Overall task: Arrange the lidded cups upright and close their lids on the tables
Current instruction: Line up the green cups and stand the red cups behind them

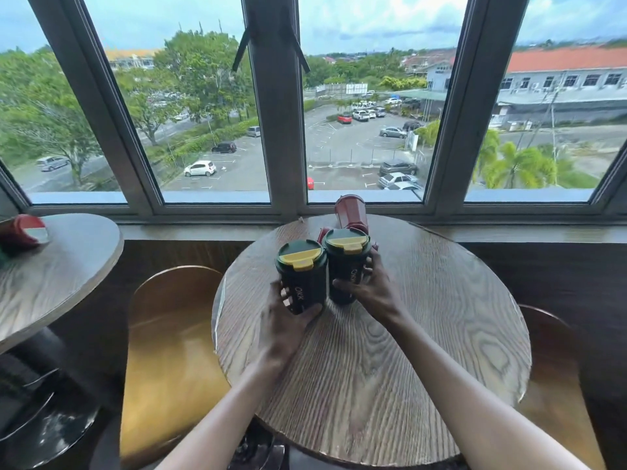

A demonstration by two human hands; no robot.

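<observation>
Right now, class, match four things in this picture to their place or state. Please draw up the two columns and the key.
1. left dark green yellow-lidded cup
2. right dark green yellow-lidded cup
3. dark red cup by the window
4. red cup on the left round wooden table

A. lying tipped over
B. in the right hand
C. behind both green cups
D. in the left hand

Pairs: 1-D, 2-B, 3-C, 4-A

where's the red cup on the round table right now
In the head view the red cup stands at the round table's far edge by the window, right behind the two green cups in the hands.
</observation>
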